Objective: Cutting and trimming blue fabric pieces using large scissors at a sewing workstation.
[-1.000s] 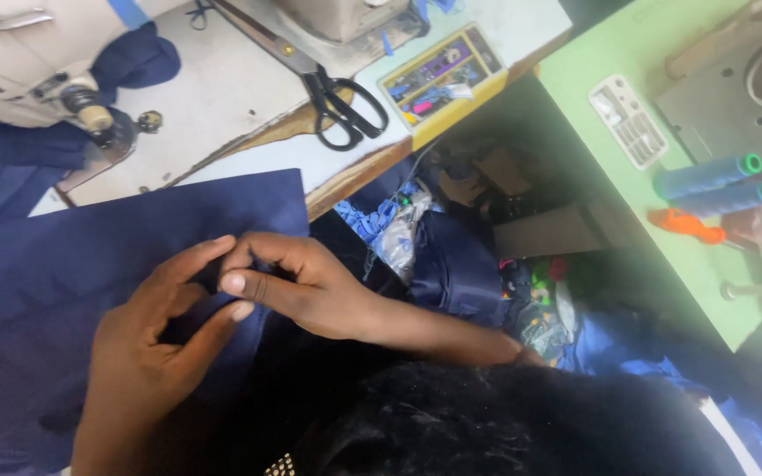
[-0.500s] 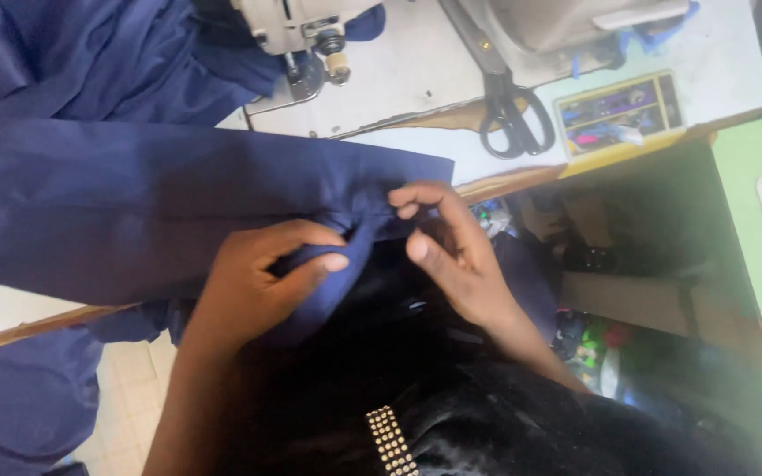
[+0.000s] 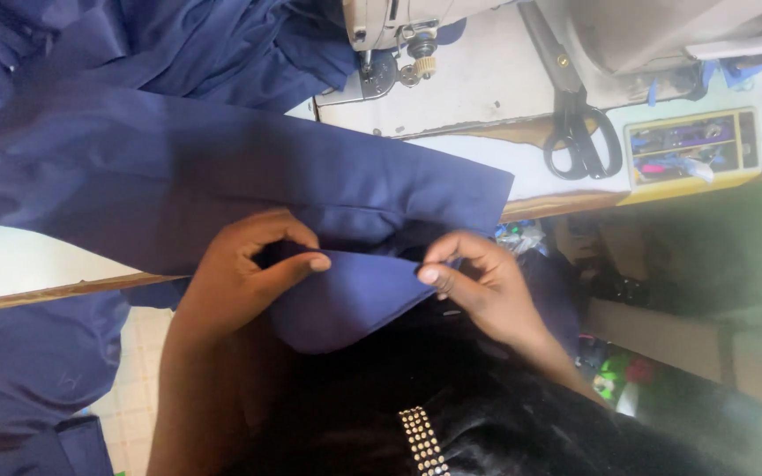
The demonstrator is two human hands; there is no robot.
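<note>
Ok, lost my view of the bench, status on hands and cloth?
Left hand and right hand both pinching the folded edge of the navy cloth. Cloth spread over the table. Scissors off to the side, nothing in the way.

A pale, worn sewing table with a wooden front edge (image 3: 487,110) carries a cream-coloured sewing machine (image 3: 628,35) at the back. Black-handled metal scissors (image 3: 579,132) lie just beside a yellow-rimmed rectangular tray of small sewing bits (image 3: 694,148) (contents too small to tell). Dark navy blue cloth (image 3: 178,167) drapes over the table's left part and front edge.
</note>
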